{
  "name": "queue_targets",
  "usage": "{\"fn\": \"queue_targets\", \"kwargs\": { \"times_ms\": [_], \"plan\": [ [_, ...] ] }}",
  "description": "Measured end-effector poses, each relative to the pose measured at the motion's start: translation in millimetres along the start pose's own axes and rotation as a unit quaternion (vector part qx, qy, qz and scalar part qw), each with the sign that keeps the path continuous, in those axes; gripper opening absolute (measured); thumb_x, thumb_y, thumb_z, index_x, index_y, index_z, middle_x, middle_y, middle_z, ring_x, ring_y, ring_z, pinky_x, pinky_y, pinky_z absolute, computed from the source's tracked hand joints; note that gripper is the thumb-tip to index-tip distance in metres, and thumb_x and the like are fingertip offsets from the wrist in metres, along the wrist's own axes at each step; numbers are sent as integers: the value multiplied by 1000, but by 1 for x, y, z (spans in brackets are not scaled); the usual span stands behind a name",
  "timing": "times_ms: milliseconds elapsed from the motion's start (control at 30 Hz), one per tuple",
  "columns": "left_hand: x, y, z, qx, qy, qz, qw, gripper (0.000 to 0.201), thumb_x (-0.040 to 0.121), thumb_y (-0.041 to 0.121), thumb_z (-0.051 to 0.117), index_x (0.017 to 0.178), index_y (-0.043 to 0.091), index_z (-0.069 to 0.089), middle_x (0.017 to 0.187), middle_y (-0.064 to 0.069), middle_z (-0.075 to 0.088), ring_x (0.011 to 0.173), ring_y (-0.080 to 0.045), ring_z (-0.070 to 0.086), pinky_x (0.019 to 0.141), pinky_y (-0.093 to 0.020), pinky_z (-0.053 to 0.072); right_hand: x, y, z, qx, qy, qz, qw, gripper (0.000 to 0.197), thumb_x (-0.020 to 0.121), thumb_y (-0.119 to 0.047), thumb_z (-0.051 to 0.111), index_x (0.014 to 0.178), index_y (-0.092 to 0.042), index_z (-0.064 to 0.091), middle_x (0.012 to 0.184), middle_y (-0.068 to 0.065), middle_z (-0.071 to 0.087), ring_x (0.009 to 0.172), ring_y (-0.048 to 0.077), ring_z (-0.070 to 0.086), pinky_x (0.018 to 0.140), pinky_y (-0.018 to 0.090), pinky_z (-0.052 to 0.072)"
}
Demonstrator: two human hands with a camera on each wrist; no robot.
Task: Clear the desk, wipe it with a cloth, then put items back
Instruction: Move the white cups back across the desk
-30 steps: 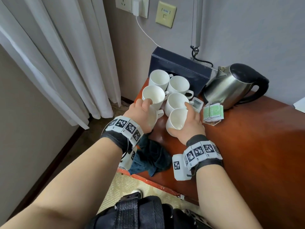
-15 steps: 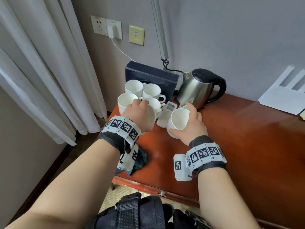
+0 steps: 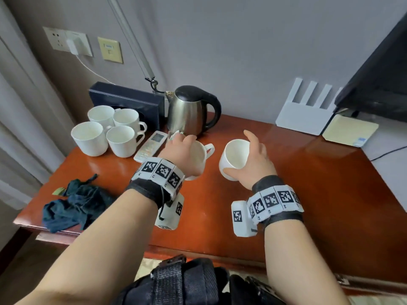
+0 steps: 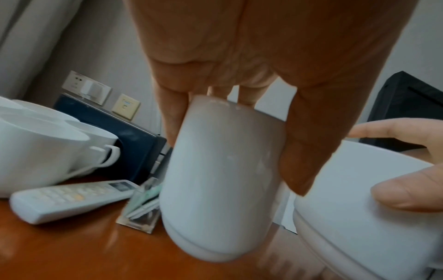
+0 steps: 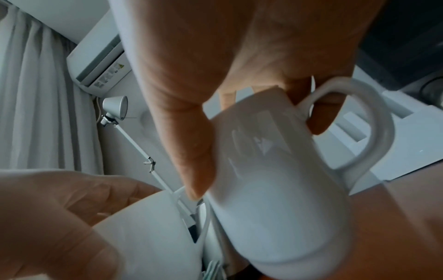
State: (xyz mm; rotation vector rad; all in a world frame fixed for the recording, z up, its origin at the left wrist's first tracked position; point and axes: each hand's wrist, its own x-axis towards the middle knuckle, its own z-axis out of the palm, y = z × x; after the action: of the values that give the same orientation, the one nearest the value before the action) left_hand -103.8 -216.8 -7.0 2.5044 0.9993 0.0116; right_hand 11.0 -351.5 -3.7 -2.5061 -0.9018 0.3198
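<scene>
My left hand [image 3: 182, 148] grips a white cup [image 3: 197, 158] from above by its rim, a little above the red-brown desk [image 3: 308, 194]. In the left wrist view that cup [image 4: 225, 180] hangs tilted between thumb and fingers. My right hand [image 3: 255, 155] holds a second white cup [image 3: 234, 157] just to the right, its handle [image 5: 359, 132] beside my fingers in the right wrist view. Several more white cups [image 3: 105, 130] stand grouped at the back left. A crumpled dark blue cloth [image 3: 74, 205] lies at the desk's front left corner.
A white remote [image 3: 152, 143] and a small holder of tea packets [image 4: 141, 208] lie beside the cups. Behind stand a steel kettle [image 3: 191, 111] and a dark box [image 3: 127, 102]. A white router [image 3: 306, 111] and a dark screen [image 3: 378, 80] occupy the back right.
Both hands have lifted their cups out of the group and carried them to the right, over the middle of the desk. The view has swung right with them.
</scene>
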Motion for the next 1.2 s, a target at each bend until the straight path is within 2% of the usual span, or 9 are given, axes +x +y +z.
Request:
{"fn": "queue_targets", "kwargs": {
  "times_ms": [233,500,633,733,967,1200],
  "plan": [
    [10,66,26,-33,-23,38,998,80,79,29,68,145,22,24,141,-3,28,128,-25,37,102,-37,39,1,67,-37,-8,13,55,998,98,71,-38,75,144,-36,9,145,7,29,126,33,43,103,44,38],
    [64,110,34,-9,-51,93,994,80,79,31,67,145,24,23,141,-2,29,128,-23,37,101,-37,42,31,97,-58,-6,27,100,995,98,70,-38,76,145,-34,12,145,6,29,126,31,43,103,45,40],
    [91,131,40,-3,-79,117,990,81,80,30,65,147,25,20,142,-1,26,129,-23,33,101,-37,41,52,111,-69,-34,46,107,993,96,70,-40,75,144,-35,15,144,6,33,132,28,33,108,41,28],
    [105,144,45,3,-99,131,986,83,78,31,67,146,25,20,143,0,26,130,-23,33,101,-38,42,65,121,-75,-74,53,110,990,94,69,-46,73,143,-38,16,142,3,36,131,26,31,107,39,25],
    [132,185,62,-6,-125,128,984,87,74,34,73,145,26,23,142,0,27,129,-23,36,100,-39,44,96,169,-105,-69,38,107,991,97,69,-42,75,145,-35,14,145,4,34,134,26,28,111,39,23],
    [159,266,101,-3,-125,98,987,87,74,34,74,145,26,24,143,1,27,127,-23,38,99,-39,45,135,264,-150,-77,-4,74,994,95,70,-36,76,144,-34,16,145,5,34,134,27,29,110,41,25]
  ]
}}
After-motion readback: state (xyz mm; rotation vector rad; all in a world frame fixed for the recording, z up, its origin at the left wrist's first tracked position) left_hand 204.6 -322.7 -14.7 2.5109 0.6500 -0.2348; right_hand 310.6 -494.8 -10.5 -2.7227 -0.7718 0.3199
